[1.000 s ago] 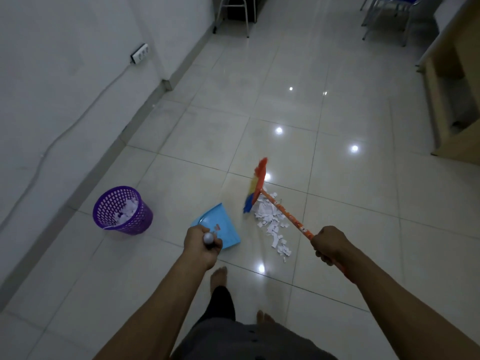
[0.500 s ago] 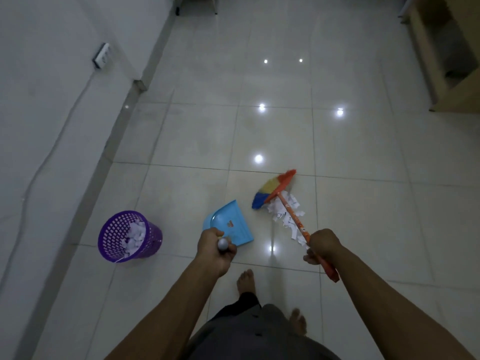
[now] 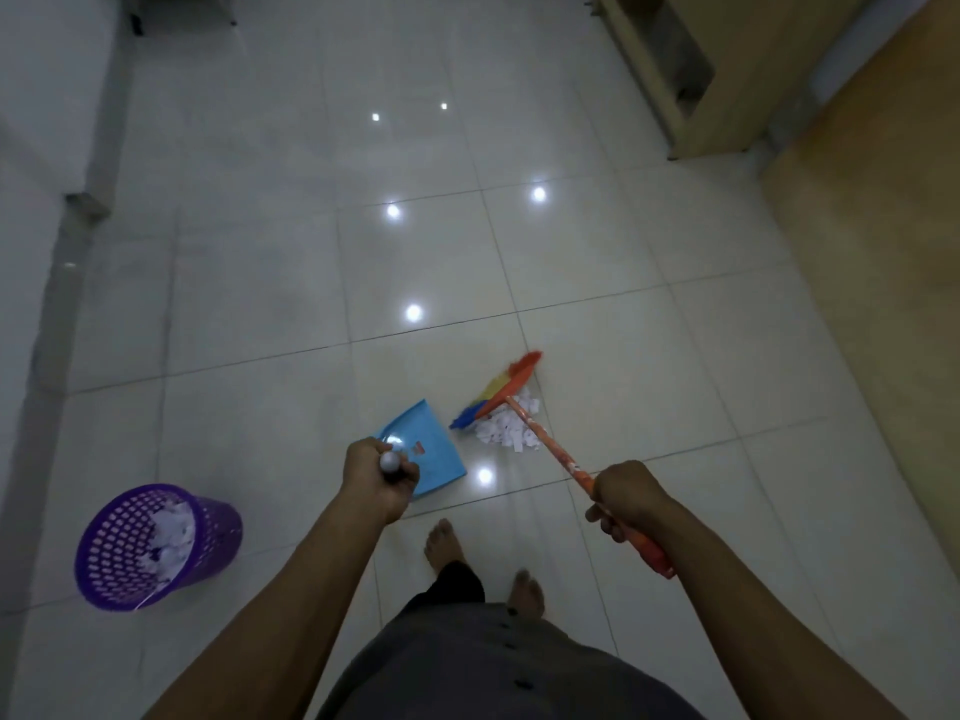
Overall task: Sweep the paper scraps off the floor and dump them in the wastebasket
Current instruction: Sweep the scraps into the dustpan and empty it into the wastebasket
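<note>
A small heap of white paper scraps (image 3: 506,431) lies on the tiled floor just in front of my feet. The broom (image 3: 498,392), with rainbow bristles and an orange stick, stands with its head on the far side of the heap. My right hand (image 3: 626,498) grips the orange stick low down. To the left of the heap sits a blue dustpan (image 3: 431,449) on the floor, its mouth facing the scraps. My left hand (image 3: 376,480) grips the top of its upright handle. A purple mesh wastebasket (image 3: 150,545) stands further left with paper scraps inside.
A white wall with a grey skirting runs down the left side. A wooden cabinet (image 3: 727,75) stands at the upper right and a wooden panel (image 3: 883,252) fills the right edge. My bare feet (image 3: 444,545) are on the tiles below the dustpan.
The broom head has swung round and pulled the scraps into a tighter heap beside the dustpan. My view has tilted further down; both hands keep their grips.
</note>
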